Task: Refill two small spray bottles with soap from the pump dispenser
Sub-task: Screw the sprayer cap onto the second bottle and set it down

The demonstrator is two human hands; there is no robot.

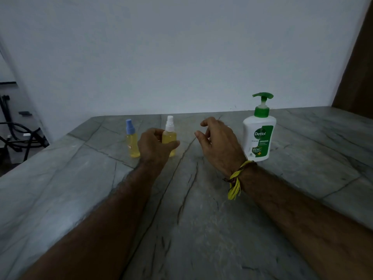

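While left hand (155,145) wraps white-cap bottle (169,136) at frame centre, thumb across front of its body, bottle stands upright on counter (201,219). Blue-cap bottle (132,141) just left of it, upright, untouched; whether it touches hand, cannot tell. Both hold yellow liquid. Right hand (218,144) hovers right of centre, fingers loosely curled, holding nothing, yellow thread band (236,178) on wrist. Dispenser (259,132), white with green pump, stands further right, just beside right hand, not touched.
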